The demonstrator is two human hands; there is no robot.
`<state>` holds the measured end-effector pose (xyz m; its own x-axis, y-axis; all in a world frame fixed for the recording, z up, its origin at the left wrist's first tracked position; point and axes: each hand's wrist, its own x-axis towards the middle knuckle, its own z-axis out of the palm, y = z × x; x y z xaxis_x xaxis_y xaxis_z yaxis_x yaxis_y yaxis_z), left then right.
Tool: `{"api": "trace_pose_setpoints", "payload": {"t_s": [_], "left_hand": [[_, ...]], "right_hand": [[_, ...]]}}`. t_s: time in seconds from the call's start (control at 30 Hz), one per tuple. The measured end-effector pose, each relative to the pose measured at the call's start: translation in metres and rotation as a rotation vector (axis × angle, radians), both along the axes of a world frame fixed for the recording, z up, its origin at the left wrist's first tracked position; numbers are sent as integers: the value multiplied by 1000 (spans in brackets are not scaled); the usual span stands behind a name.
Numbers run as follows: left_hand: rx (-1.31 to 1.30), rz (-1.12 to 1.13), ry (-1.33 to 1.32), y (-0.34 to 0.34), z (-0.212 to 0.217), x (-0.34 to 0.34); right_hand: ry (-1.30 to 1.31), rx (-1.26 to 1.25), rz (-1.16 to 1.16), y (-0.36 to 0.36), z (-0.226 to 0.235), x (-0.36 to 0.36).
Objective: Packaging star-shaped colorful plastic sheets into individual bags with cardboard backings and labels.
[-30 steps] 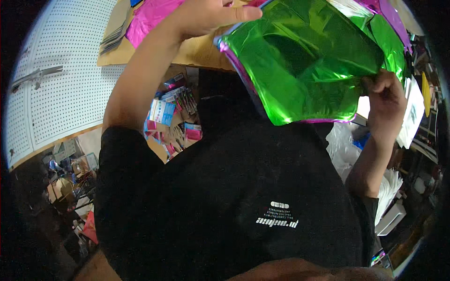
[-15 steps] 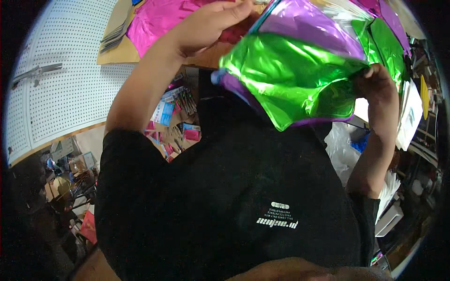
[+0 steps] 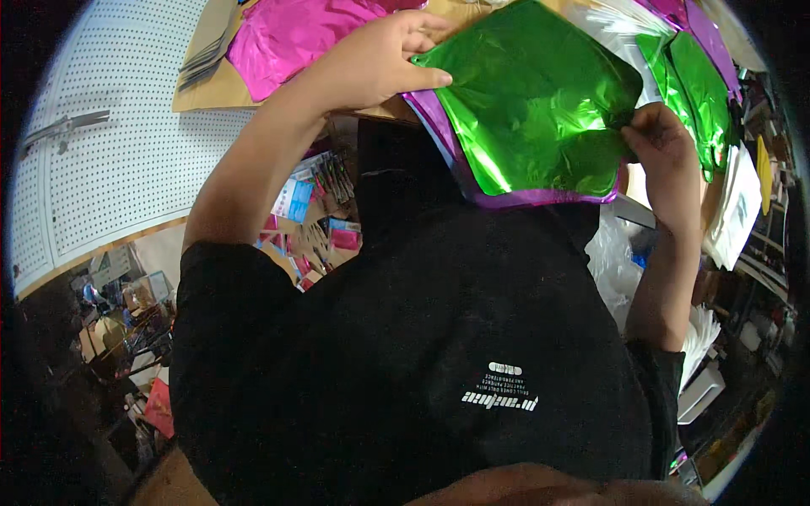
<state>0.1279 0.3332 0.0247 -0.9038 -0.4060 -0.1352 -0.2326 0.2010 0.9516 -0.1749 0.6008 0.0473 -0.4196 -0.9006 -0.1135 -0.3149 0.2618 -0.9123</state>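
Note:
A shiny green foil sheet (image 3: 540, 101) with several corners lies spread out flat, on top of purple foil (image 3: 498, 201) that shows along its near and left edges. My left hand (image 3: 384, 63) is at its left corner, fingers apart and the thumb resting over the sheet's edge. At the right corner, my right hand (image 3: 666, 139) pinches the green foil between thumb and fingers. How many layers are in that pinch is hidden.
Pink foil (image 3: 295, 38) lies on brown cardboard (image 3: 198, 97) at the far left. More green foil (image 3: 696, 93) and a white stack (image 3: 734, 207) are on the right. A white perforated board (image 3: 118, 126) stands left. Small packets (image 3: 295, 201) lie below the table edge.
The green foil was lifted and rippling; now it is laid flat. My left hand has moved slightly right to its corner, and my right hand has shifted a little left, still holding the foil.

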Motion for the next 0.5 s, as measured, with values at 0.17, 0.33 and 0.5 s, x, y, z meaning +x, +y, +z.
{"api": "trace_pose_setpoints", "payload": {"t_s": [0.17,0.33,0.5], "left_hand": [[78,-204,5,-1,20,17],[-706,-252,-26,-2,22,21],[-821,-199,-83,-6,20,19]], "right_hand": [[-25,37,52,-3,-6,-4],[-239,81,141,0,29,24],[315,117,269,0,22,22]]}}
